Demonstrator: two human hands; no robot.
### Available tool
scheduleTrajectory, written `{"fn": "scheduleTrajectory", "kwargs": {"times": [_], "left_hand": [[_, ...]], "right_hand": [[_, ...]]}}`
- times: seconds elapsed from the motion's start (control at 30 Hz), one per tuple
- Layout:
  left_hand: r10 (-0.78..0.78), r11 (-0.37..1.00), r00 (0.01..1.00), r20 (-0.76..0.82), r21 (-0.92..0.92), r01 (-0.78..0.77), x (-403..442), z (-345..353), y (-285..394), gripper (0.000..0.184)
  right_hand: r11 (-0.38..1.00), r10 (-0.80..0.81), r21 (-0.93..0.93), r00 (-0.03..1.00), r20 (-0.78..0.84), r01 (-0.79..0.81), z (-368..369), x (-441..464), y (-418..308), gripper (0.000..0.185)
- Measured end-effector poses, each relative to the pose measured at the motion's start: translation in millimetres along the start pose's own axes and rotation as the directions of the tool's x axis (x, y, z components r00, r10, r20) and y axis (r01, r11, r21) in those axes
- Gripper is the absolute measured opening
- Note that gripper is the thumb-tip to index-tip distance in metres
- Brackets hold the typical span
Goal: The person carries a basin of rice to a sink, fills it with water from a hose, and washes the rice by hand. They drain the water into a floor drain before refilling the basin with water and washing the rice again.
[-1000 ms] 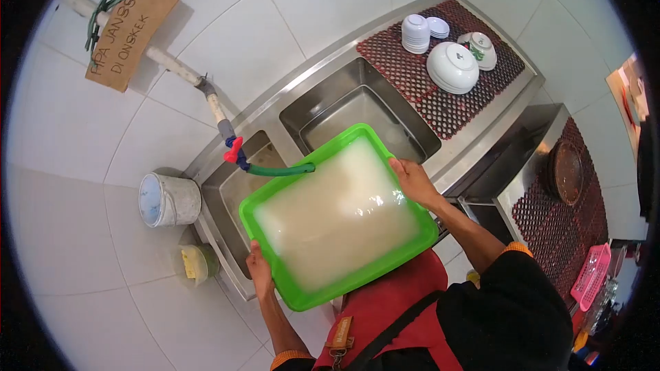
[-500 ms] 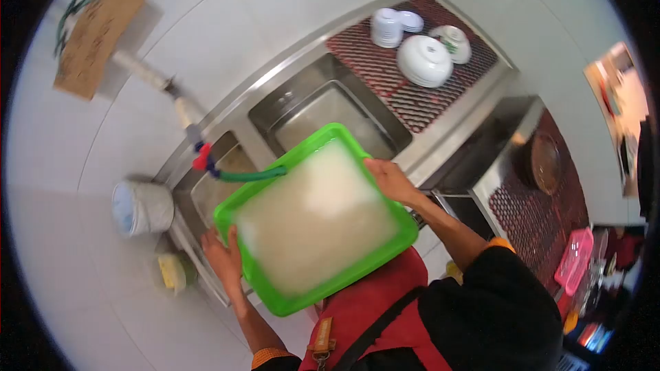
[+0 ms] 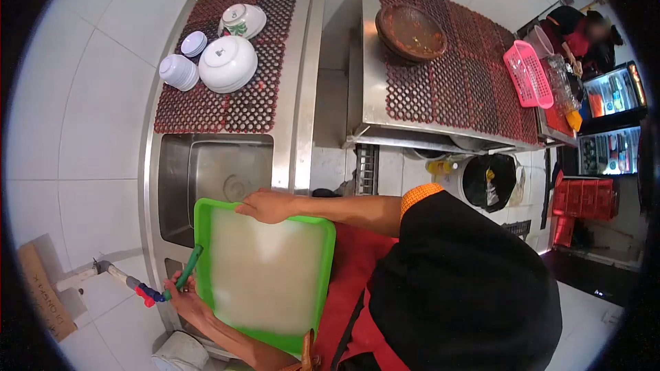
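Note:
A bright green rectangular tub (image 3: 328,254), filled with cloudy whitish liquid, is tilted across the front of the sink, close to my red apron. My right hand (image 3: 265,206) grips its far rim, the fingers curled over the edge. At the tub's left side, my left hand (image 3: 184,301) has its fingers around a short green hose (image 3: 190,268). That hose comes from a wall tap with a red handle (image 3: 145,295), and its open end lies by the tub's rim. Whatever lies beneath the cloudy liquid cannot be seen.
Beyond the tub is a steel sink basin (image 3: 234,172). Upturned white bowls (image 3: 228,65) and stacked cups (image 3: 179,72) sit on a red-black mat. A second counter holds a brown stone bowl (image 3: 411,33) and a pink basket (image 3: 528,74). Another person (image 3: 584,38) is at far right.
The view has swung to the right. My left hand has gone from the tub's rim to the hose, while my right hand still grips the rim.

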State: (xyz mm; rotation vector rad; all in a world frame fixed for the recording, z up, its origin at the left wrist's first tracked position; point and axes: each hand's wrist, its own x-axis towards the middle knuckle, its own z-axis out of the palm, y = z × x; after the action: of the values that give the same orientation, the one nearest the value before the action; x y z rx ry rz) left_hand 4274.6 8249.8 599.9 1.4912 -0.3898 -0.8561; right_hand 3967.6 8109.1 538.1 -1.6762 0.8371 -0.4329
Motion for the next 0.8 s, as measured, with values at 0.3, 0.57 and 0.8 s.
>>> {"fn": "scheduleTrajectory", "kwargs": {"times": [0.3, 0.57, 0.8], "left_hand": [[0.112, 0.994, 0.979, -0.173, 0.036, -0.107, 31.3, 15.8, -3.1, 0.035], [0.122, 0.973, 0.992, -0.035, 0.204, -0.112, 28.4, -2.9, -7.4, 0.038], [-0.016, 0.764, 0.948, 0.318, 0.615, -0.193, 14.7, 7.5, -29.7, 0.037]], "right_hand": [[0.997, 0.069, -0.039, 0.997, 0.045, -0.068, -8.8, -1.1, -5.4, 0.055], [0.998, 0.056, 0.008, 0.998, -0.006, -0.056, -6.7, -5.1, -6.7, 0.052], [0.998, 0.067, -0.020, 0.998, -0.007, -0.067, 2.0, -0.5, 1.0, 0.050]]}}
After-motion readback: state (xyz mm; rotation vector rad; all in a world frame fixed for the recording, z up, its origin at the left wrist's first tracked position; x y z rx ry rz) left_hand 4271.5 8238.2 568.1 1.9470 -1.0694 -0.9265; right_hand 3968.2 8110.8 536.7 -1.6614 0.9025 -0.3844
